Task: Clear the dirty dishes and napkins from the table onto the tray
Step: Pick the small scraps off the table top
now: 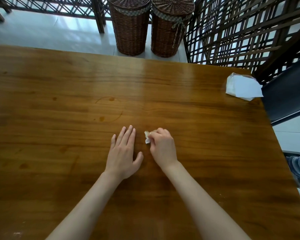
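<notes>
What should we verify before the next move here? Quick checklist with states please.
1. Right hand has hold of the crumpled napkin: ok, fingers curled round it.
2. Left hand free to help: ok, flat on the table, holding nothing.
3. Tray located for the drop-off: cannot tell, none in view.
4. Dirty dishes left on the table: ok, none visible in this view.
5. Table surface clean: not ok, ring mark and spots remain.
6. Napkin pack at the far right corner is used or clean: cannot tell.
</notes>
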Motion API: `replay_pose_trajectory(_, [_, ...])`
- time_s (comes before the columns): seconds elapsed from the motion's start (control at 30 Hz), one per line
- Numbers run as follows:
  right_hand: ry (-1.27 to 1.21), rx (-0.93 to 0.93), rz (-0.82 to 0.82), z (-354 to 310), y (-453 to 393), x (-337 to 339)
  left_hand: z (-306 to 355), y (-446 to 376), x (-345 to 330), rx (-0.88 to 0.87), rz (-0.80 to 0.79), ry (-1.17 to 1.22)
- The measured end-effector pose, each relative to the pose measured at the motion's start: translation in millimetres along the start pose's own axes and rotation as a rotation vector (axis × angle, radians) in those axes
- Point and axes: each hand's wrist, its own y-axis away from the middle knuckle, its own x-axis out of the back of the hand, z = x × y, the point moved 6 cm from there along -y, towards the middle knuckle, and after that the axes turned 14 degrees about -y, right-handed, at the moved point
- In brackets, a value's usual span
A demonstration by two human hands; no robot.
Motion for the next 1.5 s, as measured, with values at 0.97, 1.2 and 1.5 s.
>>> replay_pose_trajectory(0.97, [0.032, -0.264, 0.233, 36, -33, 42, -4, -44, 11, -0.045, 0.018, 0.036])
replay_pose_trajectory(1.2, [0.045, -0.261, 0.235, 30, -37, 24, -3, -84, 8, -0.139, 0.006, 0.024])
replay_pose_trajectory(1.5, [0.007, -0.235, 0.258, 44, -53, 50, -4, -87, 4, -0.152, -0.002, -0.022])
